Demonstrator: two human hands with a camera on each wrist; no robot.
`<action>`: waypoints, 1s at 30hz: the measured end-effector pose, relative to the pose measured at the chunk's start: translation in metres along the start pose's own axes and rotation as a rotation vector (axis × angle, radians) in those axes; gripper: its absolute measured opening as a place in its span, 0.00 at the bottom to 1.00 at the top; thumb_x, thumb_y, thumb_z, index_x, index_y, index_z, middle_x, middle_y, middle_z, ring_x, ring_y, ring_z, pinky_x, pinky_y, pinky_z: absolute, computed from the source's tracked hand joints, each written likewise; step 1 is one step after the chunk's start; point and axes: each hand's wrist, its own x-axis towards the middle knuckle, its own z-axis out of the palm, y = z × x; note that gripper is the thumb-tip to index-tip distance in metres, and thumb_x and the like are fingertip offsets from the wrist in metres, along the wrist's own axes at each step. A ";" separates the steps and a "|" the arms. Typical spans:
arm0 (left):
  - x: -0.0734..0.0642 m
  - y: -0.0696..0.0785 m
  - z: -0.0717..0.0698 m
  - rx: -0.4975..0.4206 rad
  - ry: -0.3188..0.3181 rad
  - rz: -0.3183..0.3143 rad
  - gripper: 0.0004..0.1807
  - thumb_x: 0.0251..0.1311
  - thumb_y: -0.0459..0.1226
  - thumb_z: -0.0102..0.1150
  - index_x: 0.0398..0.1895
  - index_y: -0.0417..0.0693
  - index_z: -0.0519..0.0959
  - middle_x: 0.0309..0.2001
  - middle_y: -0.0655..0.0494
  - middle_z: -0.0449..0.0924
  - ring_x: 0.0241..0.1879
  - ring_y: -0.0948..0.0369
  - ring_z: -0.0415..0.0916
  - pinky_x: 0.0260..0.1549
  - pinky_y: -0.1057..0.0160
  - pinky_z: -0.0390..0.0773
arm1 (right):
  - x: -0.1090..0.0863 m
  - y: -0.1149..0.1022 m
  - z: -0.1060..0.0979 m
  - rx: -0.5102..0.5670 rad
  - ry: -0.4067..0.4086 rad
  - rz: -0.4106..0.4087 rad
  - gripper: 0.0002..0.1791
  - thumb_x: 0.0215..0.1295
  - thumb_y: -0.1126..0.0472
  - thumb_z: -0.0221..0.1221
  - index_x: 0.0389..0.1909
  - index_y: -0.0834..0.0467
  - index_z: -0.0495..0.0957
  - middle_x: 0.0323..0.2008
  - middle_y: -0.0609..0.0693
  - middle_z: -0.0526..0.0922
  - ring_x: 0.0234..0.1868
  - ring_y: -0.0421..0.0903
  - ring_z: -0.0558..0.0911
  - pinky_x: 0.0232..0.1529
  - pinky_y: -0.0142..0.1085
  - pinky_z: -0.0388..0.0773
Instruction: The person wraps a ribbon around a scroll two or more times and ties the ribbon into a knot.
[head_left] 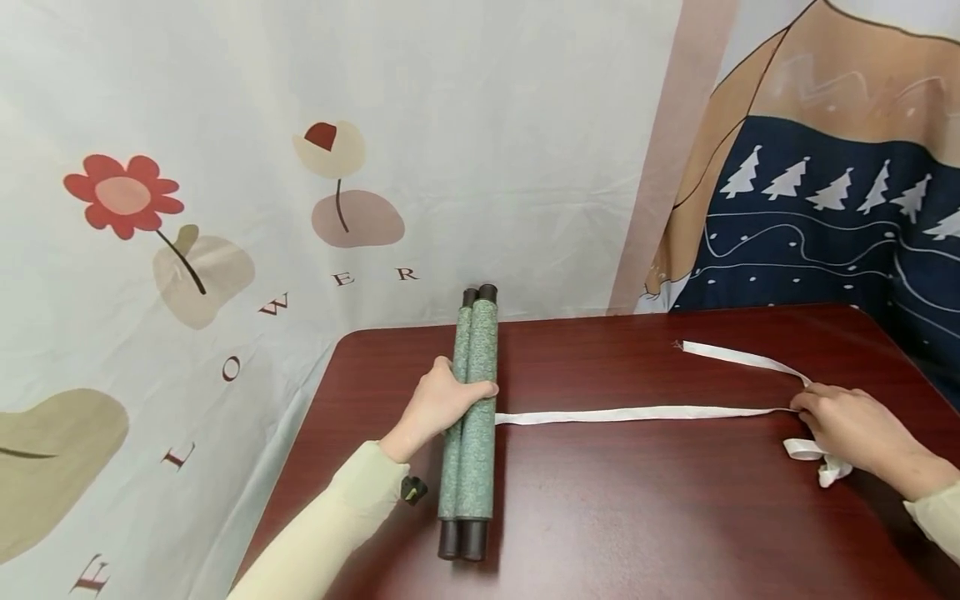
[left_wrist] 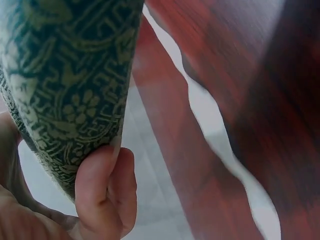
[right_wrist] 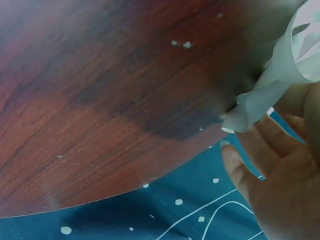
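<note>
A green patterned scroll (head_left: 477,467), made of two rolls side by side with dark end caps, stands lengthwise on the table's left half. My left hand (head_left: 438,404) grips it around the middle, thumb across the front. In the left wrist view the scroll's brocade (left_wrist: 70,90) shows close up, with fingers (left_wrist: 97,185) curled at its edge. From the scroll a white ribbon (head_left: 637,413) stretches right to my right hand (head_left: 858,425), which pinches it. One ribbon end trails to the back left; looped ribbon (right_wrist: 260,102) hangs by the palm in the right wrist view.
The dark red wooden table (head_left: 637,500) has rounded corners. Behind it hangs a pale cloth (head_left: 510,167) with printed flowers and letters; a navy cloth (head_left: 810,242) with white trees is at the right. A small dark object (head_left: 413,490) sits by the left cuff.
</note>
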 end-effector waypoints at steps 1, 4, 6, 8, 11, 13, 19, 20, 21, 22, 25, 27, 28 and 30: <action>0.000 0.002 0.005 -0.020 -0.010 0.002 0.41 0.50 0.57 0.74 0.54 0.37 0.68 0.42 0.42 0.79 0.32 0.52 0.80 0.25 0.56 0.80 | -0.001 0.000 0.000 0.001 -0.010 0.004 0.11 0.47 0.74 0.74 0.33 0.67 0.84 0.32 0.58 0.83 0.32 0.56 0.85 0.38 0.59 0.83; -0.003 0.010 0.018 -0.059 -0.037 0.003 0.45 0.49 0.58 0.74 0.58 0.34 0.68 0.44 0.40 0.79 0.29 0.51 0.80 0.22 0.56 0.80 | -0.002 -0.001 0.000 0.002 -0.020 0.010 0.11 0.47 0.74 0.74 0.33 0.68 0.84 0.32 0.58 0.83 0.31 0.55 0.85 0.38 0.58 0.83; -0.004 0.014 0.027 -0.071 -0.050 0.004 0.49 0.48 0.58 0.74 0.62 0.32 0.66 0.45 0.38 0.79 0.28 0.51 0.80 0.20 0.55 0.80 | -0.001 -0.001 0.000 0.006 -0.028 0.011 0.11 0.47 0.74 0.74 0.33 0.68 0.84 0.32 0.59 0.83 0.32 0.56 0.85 0.39 0.59 0.83; -0.005 0.018 0.035 -0.077 -0.061 0.009 0.52 0.48 0.59 0.73 0.65 0.31 0.65 0.46 0.37 0.79 0.29 0.51 0.80 0.20 0.55 0.81 | -0.001 -0.001 0.001 0.004 -0.019 0.006 0.11 0.47 0.74 0.74 0.33 0.68 0.84 0.32 0.59 0.84 0.32 0.56 0.85 0.39 0.59 0.83; -0.005 0.022 0.047 -0.099 -0.086 0.012 0.53 0.48 0.59 0.73 0.66 0.31 0.63 0.45 0.38 0.79 0.29 0.52 0.81 0.19 0.54 0.82 | 0.000 -0.002 0.001 0.002 -0.017 0.007 0.11 0.47 0.74 0.74 0.33 0.68 0.84 0.32 0.59 0.84 0.32 0.56 0.85 0.39 0.59 0.83; -0.006 0.026 0.053 -0.116 -0.104 0.010 0.55 0.48 0.58 0.74 0.68 0.30 0.62 0.45 0.38 0.79 0.29 0.52 0.81 0.18 0.53 0.82 | 0.001 -0.003 0.001 -0.005 -0.015 0.004 0.11 0.47 0.74 0.74 0.33 0.67 0.84 0.32 0.58 0.84 0.33 0.57 0.85 0.39 0.59 0.83; -0.008 0.038 0.067 -0.163 -0.148 -0.011 0.61 0.47 0.57 0.75 0.74 0.30 0.56 0.48 0.37 0.78 0.27 0.52 0.81 0.14 0.53 0.82 | 0.001 -0.002 -0.001 -0.019 -0.010 -0.008 0.11 0.46 0.74 0.73 0.33 0.66 0.84 0.32 0.58 0.83 0.33 0.57 0.85 0.39 0.60 0.82; -0.008 0.040 0.069 -0.167 -0.152 -0.013 0.61 0.48 0.57 0.75 0.75 0.30 0.56 0.49 0.37 0.78 0.27 0.52 0.81 0.14 0.53 0.82 | 0.001 -0.002 -0.001 -0.023 -0.002 -0.013 0.11 0.46 0.75 0.73 0.32 0.66 0.84 0.32 0.58 0.83 0.32 0.57 0.85 0.38 0.59 0.82; -0.007 0.042 0.071 -0.170 -0.154 -0.012 0.61 0.48 0.57 0.75 0.76 0.30 0.55 0.50 0.36 0.78 0.27 0.52 0.81 0.14 0.53 0.81 | 0.000 -0.002 -0.001 -0.022 -0.002 -0.013 0.11 0.46 0.75 0.73 0.32 0.66 0.83 0.31 0.58 0.83 0.31 0.57 0.85 0.37 0.59 0.82; -0.007 0.045 0.074 -0.171 -0.156 -0.013 0.62 0.48 0.57 0.75 0.76 0.31 0.54 0.52 0.36 0.78 0.27 0.52 0.81 0.13 0.54 0.81 | 0.000 -0.001 -0.002 -0.021 -0.007 -0.010 0.11 0.46 0.75 0.72 0.32 0.66 0.83 0.31 0.58 0.83 0.31 0.57 0.85 0.37 0.59 0.82; -0.005 0.052 0.080 -0.181 -0.159 -0.009 0.61 0.48 0.58 0.75 0.76 0.32 0.55 0.52 0.36 0.78 0.27 0.53 0.81 0.13 0.54 0.81 | 0.000 0.000 -0.003 -0.019 -0.008 -0.005 0.11 0.46 0.75 0.72 0.32 0.66 0.83 0.31 0.58 0.83 0.31 0.56 0.85 0.36 0.58 0.82; -0.004 0.056 0.084 -0.201 -0.159 -0.006 0.61 0.48 0.57 0.76 0.75 0.32 0.56 0.51 0.38 0.78 0.27 0.53 0.81 0.14 0.54 0.81 | 0.001 0.000 -0.003 -0.014 -0.007 -0.004 0.11 0.46 0.75 0.72 0.32 0.66 0.83 0.31 0.58 0.83 0.30 0.56 0.85 0.36 0.58 0.83; -0.004 0.058 0.085 -0.215 -0.160 -0.005 0.59 0.47 0.57 0.76 0.74 0.33 0.57 0.50 0.39 0.78 0.27 0.53 0.82 0.14 0.54 0.82 | 0.001 0.000 -0.002 -0.013 0.000 -0.008 0.11 0.46 0.75 0.72 0.32 0.66 0.83 0.31 0.58 0.83 0.30 0.56 0.84 0.36 0.58 0.83; -0.004 0.063 0.089 -0.241 -0.162 -0.005 0.56 0.48 0.57 0.77 0.71 0.34 0.60 0.47 0.41 0.78 0.28 0.53 0.82 0.14 0.53 0.82 | 0.002 0.000 -0.001 -0.008 0.013 -0.020 0.11 0.45 0.75 0.71 0.32 0.66 0.83 0.31 0.58 0.83 0.30 0.56 0.84 0.35 0.58 0.82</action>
